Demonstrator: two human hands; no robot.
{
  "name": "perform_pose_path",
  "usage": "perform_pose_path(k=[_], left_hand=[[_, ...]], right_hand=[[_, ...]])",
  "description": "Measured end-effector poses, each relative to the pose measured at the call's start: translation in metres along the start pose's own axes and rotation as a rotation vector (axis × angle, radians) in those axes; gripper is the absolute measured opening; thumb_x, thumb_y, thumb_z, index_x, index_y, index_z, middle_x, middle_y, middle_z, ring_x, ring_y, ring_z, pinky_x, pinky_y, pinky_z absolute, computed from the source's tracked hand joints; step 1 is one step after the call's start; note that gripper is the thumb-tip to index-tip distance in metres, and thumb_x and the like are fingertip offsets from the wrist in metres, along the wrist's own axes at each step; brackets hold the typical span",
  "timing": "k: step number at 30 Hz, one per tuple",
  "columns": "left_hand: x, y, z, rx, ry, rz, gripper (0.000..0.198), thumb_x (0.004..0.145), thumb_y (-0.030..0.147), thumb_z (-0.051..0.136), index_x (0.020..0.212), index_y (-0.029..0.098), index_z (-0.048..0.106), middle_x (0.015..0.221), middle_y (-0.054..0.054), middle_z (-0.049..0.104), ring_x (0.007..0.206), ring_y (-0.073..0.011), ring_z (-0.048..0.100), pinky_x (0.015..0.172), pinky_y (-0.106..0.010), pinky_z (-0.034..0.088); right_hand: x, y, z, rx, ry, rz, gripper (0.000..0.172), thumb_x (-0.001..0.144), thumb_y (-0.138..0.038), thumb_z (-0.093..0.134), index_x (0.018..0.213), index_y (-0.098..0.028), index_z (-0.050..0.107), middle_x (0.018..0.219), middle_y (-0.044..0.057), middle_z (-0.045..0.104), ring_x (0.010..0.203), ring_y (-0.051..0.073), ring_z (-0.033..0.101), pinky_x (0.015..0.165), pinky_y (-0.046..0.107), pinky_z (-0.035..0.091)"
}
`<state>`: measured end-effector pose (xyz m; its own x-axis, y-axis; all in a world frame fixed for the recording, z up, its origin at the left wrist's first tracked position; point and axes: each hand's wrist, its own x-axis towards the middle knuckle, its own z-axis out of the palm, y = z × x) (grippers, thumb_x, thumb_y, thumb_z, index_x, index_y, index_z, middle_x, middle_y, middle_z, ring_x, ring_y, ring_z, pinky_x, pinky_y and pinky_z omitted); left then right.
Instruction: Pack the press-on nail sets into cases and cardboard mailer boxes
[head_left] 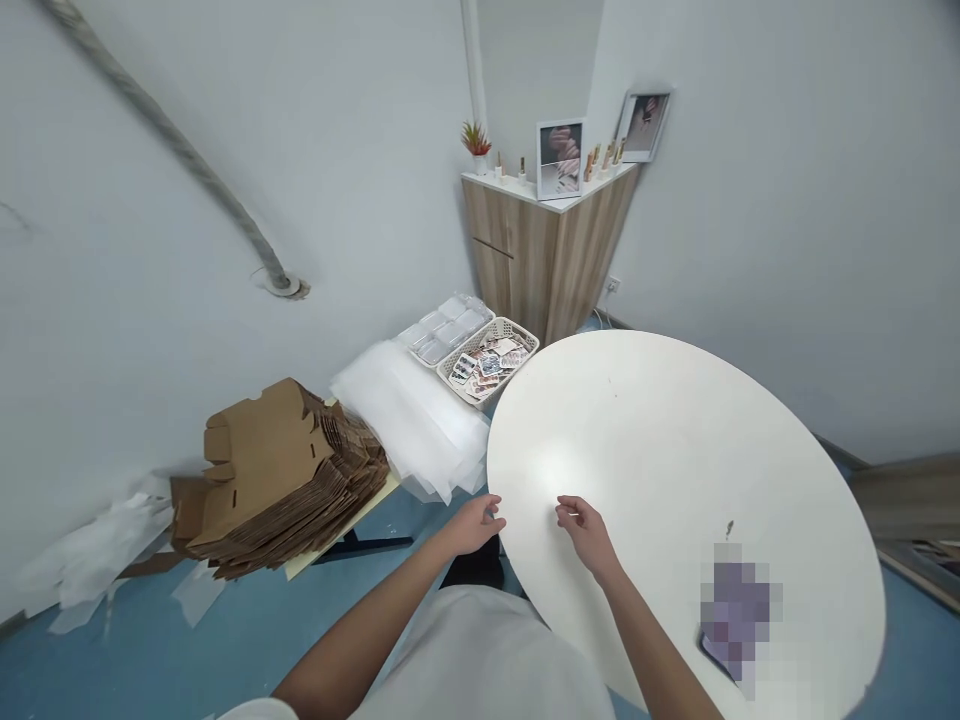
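Note:
My left hand (pixel 474 524) hovers at the left edge of the round white table (pixel 660 430). Its fingers curve forward with a gap to the thumb, and nothing is between them. Over the tabletop, a little to the right, is my right hand (pixel 585 532), loosely bent with fingers apart and no object in it. Closest to my left hand lies a pile of white foam sheets (pixel 420 410). Behind it, a white basket (pixel 486 398) holds several printed nail sticker cards (pixel 491 364).
Flat cardboard boxes (pixel 274 450) are stacked on the left. Clear plastic cases (pixel 448 325) lie beside the basket. A phone-like object (pixel 720 655), partly pixelated, rests on the table's right side. A wooden corner cabinet (pixel 525 240) bears picture frames (pixel 560 160), small bottles and a plant (pixel 477 140).

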<state>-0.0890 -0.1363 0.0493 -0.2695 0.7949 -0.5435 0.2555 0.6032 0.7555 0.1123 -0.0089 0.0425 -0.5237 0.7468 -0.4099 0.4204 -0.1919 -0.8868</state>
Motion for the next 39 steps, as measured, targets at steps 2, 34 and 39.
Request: perform_pose_path(k=[2,34,39], left_hand=[[0.009,0.003,-0.012,-0.015,0.016,-0.002,0.057,0.069,0.05,0.054,0.116,0.019,0.049,0.113,-0.011,0.055,0.089,-0.02,0.057,0.073,-0.029,0.044],[0.254,-0.004,-0.206,-0.221,0.251,-0.046,0.061,0.067,0.033,0.059,0.123,0.014,0.042,0.132,-0.013,0.038,0.117,-0.0244,0.039,0.092,-0.031,0.032],[0.256,-0.001,-0.208,-0.241,0.217,-0.098,0.064,0.07,0.034,0.057,0.127,0.013,0.036,0.135,-0.015,0.033,0.123,-0.025,0.031,0.098,-0.033,0.026]], right_hand=[[0.012,-0.006,0.004,-0.037,-0.045,-0.001,0.034,0.07,-0.044,0.052,0.097,-0.023,0.059,0.091,0.004,0.063,0.074,0.018,0.061,0.069,0.034,0.049],[0.271,-0.124,0.199,0.241,0.016,0.179,0.05,0.064,-0.034,0.064,0.111,-0.02,0.053,0.119,0.007,0.054,0.115,0.021,0.045,0.096,0.036,0.036],[0.283,-0.118,0.206,0.373,-0.005,0.184,0.053,0.064,-0.03,0.064,0.114,-0.02,0.05,0.122,0.007,0.052,0.116,0.021,0.045,0.096,0.036,0.037]])
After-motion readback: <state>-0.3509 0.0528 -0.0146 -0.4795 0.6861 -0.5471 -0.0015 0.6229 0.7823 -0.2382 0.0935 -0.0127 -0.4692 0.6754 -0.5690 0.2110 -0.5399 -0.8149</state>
